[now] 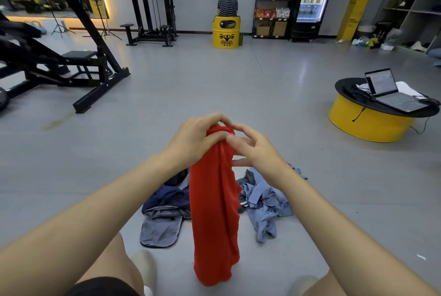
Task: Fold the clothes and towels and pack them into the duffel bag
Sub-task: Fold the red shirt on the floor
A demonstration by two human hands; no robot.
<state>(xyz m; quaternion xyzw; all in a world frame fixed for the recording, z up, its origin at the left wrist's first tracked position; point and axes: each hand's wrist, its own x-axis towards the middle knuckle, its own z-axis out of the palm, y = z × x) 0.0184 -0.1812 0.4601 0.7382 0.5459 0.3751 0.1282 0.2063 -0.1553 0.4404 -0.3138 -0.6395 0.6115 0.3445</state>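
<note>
holding up a long red terry towel (214, 212), bunched at its top and hanging in a narrow, loosely doubled strip above the grey floor (214, 85). gripped at the bunch by the left hand (193, 139), fingers curled round the cloth; met there by the right hand (259, 152), thumb and forefinger closed on the top edge as far as the blur lets on, lower fingers stretched out behind the fabric. judged as the folding step, and early in it: hunting for the corners, no neat fold made yet. below, lying unzipped on the floor, a dark navy and grey fabric duffel bag (162, 221), just beside a crumpled heap of grey-blue clothes (265, 202), not yet folded. next, most likely: running the right fingers along the hem to a corner, spreading the towel wide, halving it squarely, then laying it into the open bag.
</note>
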